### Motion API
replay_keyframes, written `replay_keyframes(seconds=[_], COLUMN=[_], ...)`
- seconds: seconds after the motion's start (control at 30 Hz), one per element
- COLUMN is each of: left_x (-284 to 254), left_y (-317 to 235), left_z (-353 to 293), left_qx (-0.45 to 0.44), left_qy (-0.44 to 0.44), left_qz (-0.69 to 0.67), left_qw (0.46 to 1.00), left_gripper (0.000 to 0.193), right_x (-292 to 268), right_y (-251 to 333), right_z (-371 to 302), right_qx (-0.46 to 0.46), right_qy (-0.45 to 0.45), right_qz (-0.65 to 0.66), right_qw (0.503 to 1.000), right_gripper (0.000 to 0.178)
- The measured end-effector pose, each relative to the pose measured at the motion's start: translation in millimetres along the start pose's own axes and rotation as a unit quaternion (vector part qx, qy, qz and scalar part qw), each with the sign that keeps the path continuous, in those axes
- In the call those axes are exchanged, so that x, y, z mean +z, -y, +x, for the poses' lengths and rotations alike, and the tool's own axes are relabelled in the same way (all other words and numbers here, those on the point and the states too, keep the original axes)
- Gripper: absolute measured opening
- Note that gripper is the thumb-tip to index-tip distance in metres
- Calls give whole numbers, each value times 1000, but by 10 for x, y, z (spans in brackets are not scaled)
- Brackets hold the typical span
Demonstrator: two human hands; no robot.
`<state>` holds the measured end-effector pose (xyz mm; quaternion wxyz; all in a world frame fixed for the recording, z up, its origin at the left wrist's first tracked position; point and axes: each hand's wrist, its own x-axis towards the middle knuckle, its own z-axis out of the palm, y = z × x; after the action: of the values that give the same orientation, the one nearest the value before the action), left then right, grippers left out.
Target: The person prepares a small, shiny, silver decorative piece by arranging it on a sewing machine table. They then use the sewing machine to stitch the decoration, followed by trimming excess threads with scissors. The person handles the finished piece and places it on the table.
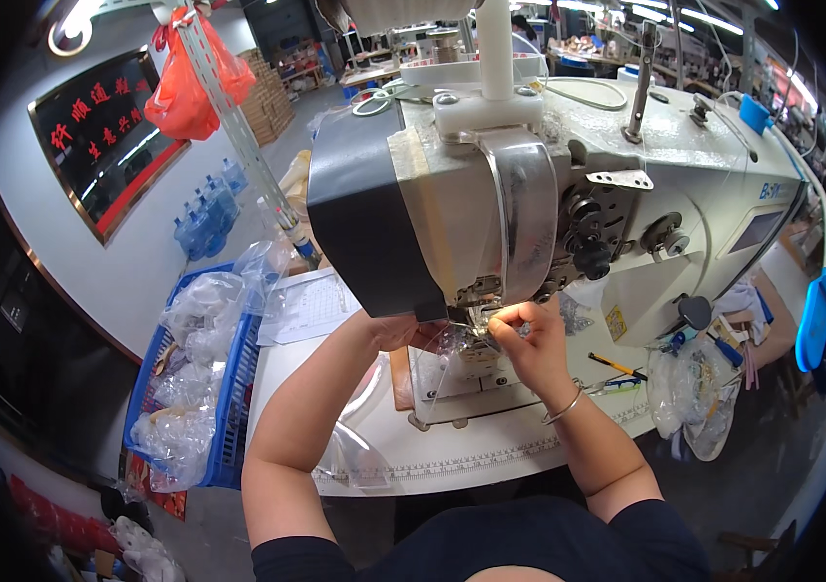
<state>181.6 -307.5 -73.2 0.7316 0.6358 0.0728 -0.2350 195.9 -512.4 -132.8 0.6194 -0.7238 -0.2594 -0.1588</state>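
Note:
A white industrial sewing machine (pixel 461 233) with a dark cover on its left end stands in front of me. Both hands meet at its needle and presser foot area (pixel 481 318). My right hand (pixel 533 341) is closed there, thumb and forefinger pinched together at the needle's right side; anything between them is too small to make out. From the left, my left hand (pixel 401 333) reaches in under the dark cover. Its fingers are bent toward the needle, partly hidden and in shadow, so what they grip does not show. A bangle (pixel 562 407) circles my right wrist.
A blue basket (pixel 243 378) of clear plastic bags stands left of the table, beside a printed sheet (pixel 308 306). Right of the needle lie a yellow-and-black thin tool (pixel 616 367) and a filled plastic bag (pixel 689 388). A measuring tape strip (pixel 476 459) runs along the table's front.

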Motion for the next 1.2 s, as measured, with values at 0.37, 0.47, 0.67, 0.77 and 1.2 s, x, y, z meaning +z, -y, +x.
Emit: replay_keyframes(seconds=[0.37,0.47,0.67,0.77,1.2], left_x=[93,85,83,42,165], left_y=[-135,-111,-115,-84,1173], left_z=[-52,-62,-48,-74,-778], left_qx=[32,32,22,13,88], left_qy=[-22,-23,-34,-25,22], left_qz=[39,50,52,34,-80], left_qw=[998,998,998,999,993], left_gripper=[43,44,45,42,28], right_x=[20,-15,-31,-29,-606], right_y=[9,81,29,78,61], right_z=[92,39,73,33,-752], right_qx=[108,-9,23,-22,-49], right_qy=[20,-11,11,-1,74], right_qz=[-19,-78,-79,-94,12], right_qw=[994,997,997,995,996], right_gripper=[8,18,15,15,10])
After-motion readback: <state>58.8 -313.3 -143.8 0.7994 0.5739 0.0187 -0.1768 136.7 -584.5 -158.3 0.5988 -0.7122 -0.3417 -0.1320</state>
